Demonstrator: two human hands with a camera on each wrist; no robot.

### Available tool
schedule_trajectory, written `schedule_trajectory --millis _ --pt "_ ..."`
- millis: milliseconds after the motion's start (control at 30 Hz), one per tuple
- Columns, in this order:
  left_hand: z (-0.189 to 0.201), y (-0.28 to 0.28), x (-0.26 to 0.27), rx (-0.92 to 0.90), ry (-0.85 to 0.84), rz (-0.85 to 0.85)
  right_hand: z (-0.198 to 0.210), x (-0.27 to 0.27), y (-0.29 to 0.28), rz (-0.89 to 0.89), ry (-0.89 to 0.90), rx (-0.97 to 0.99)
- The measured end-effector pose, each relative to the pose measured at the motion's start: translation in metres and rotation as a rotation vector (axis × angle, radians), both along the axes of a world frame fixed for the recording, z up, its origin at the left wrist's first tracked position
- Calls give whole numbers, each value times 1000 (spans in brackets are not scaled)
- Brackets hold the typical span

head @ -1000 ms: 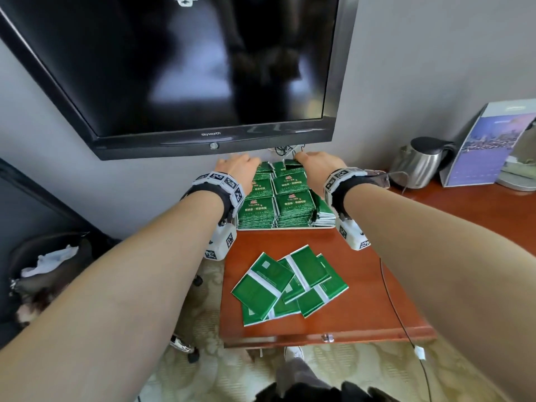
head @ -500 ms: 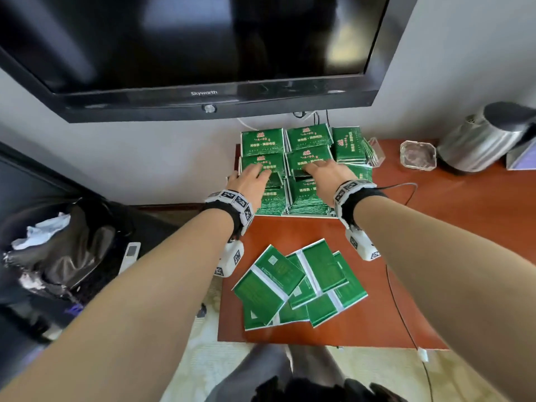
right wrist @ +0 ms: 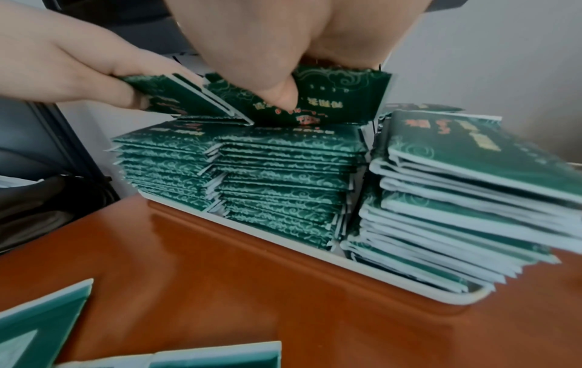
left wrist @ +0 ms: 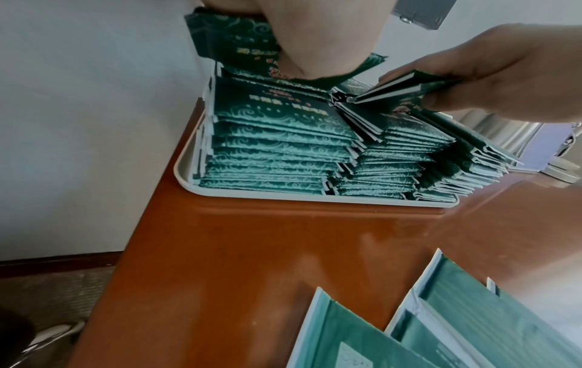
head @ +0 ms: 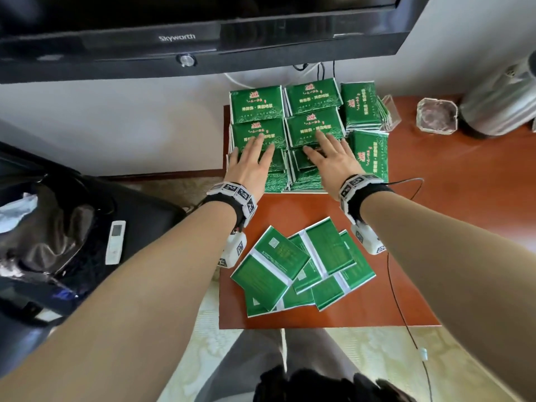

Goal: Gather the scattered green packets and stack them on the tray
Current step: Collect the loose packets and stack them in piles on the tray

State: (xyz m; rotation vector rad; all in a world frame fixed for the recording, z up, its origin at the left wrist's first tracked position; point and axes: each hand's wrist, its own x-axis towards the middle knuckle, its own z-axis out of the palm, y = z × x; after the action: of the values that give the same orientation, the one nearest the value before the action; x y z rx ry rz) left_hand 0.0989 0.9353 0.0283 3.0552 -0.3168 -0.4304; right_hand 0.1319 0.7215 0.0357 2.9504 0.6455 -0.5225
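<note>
Left hand (head: 251,163) and right hand (head: 331,158), each apparently pinching a top green packet (right wrist: 318,99) off stacks on white tray (left wrist: 189,174); loose packets (head: 301,265) on wooden desk (head: 435,227)

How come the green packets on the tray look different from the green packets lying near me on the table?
The packets on the tray sit in neat, tall stacks, while the loose packets on the table lie in a flat, crooked, overlapping pile. The tray ones show printed fronts with red and gold marks; the loose ones show plainer sides with a white strip. Both hands, left hand and right hand, are at the tray stacks, none at the loose ones. All are green.
</note>
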Motion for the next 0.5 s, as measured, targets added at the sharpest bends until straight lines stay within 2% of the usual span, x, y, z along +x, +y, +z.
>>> schedule_trajectory --millis 100,233,333,433,500 --pt "-9 -7 5 -12 12 16 -9 3 -2 16 8 4" --pt "-21 -8 0 65 5 -17 -16 1 -5 45 -35 -5" --pt "-14 -7 -11 46 -37 -53 -8 -8 -8 7 -33 46" --pt "-6 -15 -38 -3 -126 -250 3 -32 -12 -35 -133 157" --pt "-14 -21 -62 -42 -63 -434 4 -54 -18 -20 -222 189"
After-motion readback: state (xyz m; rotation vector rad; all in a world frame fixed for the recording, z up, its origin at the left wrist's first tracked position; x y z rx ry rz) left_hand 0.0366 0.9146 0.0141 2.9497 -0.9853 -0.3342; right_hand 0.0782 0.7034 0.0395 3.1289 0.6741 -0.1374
